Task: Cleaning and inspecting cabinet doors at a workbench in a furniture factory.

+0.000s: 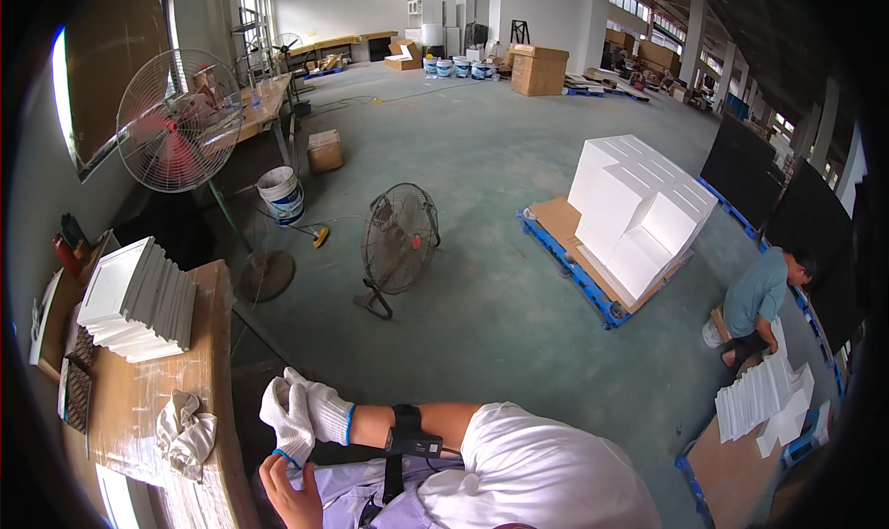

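Note:
My right hand, in a white knit glove with a blue cuff, reaches across to the left. A second white knit glove is bunched against its fingers, and the right hand seems to grip it; the fingertips are partly hidden. At the lower edge my bare left hand has its fingers closed at that second glove's blue-edged cuff. A small black device is strapped to my right forearm. Left of the hands stands a plastic-wrapped table carrying a crumpled white cloth and stacked white panels.
A floor fan stands ahead, with a taller pedestal fan at the left. White panels are stacked on a blue pallet. At right, a seated person handles white pieces. A bucket and carton stand farther back.

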A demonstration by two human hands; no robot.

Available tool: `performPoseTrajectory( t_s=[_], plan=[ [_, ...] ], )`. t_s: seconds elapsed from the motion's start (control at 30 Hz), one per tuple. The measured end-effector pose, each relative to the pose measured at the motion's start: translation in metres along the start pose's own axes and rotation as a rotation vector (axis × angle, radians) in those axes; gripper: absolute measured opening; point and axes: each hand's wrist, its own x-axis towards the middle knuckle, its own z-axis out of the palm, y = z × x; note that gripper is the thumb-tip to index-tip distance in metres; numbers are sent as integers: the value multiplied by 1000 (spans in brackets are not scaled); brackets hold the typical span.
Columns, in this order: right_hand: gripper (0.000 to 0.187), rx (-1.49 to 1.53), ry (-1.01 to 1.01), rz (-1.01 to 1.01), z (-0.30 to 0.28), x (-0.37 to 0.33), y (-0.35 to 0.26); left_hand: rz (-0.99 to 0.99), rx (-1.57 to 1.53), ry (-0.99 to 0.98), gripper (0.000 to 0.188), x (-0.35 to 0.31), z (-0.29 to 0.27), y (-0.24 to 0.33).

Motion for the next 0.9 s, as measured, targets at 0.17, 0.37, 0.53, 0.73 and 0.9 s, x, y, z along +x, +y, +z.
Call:
performPoseTrajectory(
  t_s=[0.17, 0.37, 0.53, 0.73, 0.9],
  plan=[
    [35, -328, 343, -156, 23, 3, 25, -461, -132, -353, 35, 0, -29, -19],
    [33, -992, 1366, -210, 103, 46, 114, -220, -42, 248, 36, -23, -48, -128],
    [20, -1700, 1533, -142, 120, 45, 87, -235, 15, 125, 40, 2, -72, -94],
    [35, -2599, 775, 349, 121, 60, 158, -440, -308, -184, 56, 14, -46, -28],
    [33, -2345, 939, 204, 115, 68, 151, -147, 41, -59, 41, 20, -30, 14]
  ],
)
